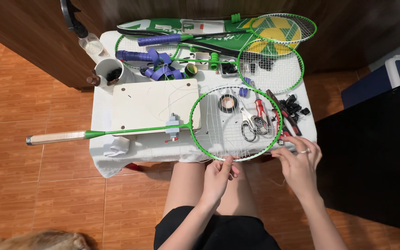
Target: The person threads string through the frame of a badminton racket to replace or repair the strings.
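My left hand (218,175) pinches the near rim of the green-framed badminton racket (235,122) with its partly strung white string bed, thumb and fingertips pressed together on the frame's lowest edge, while my right hand (299,162) rests at the racket head's near right edge, fingers curled toward the frame, though I cannot tell whether they grip a string. The racket lies flat on the white-cloth-covered table (130,153), its shaft held by a small grey clamp (172,126) on a pale wooden board (149,104) left of the head; silver scissors (248,122) and red-handled pliers (261,110) lie under the strings.
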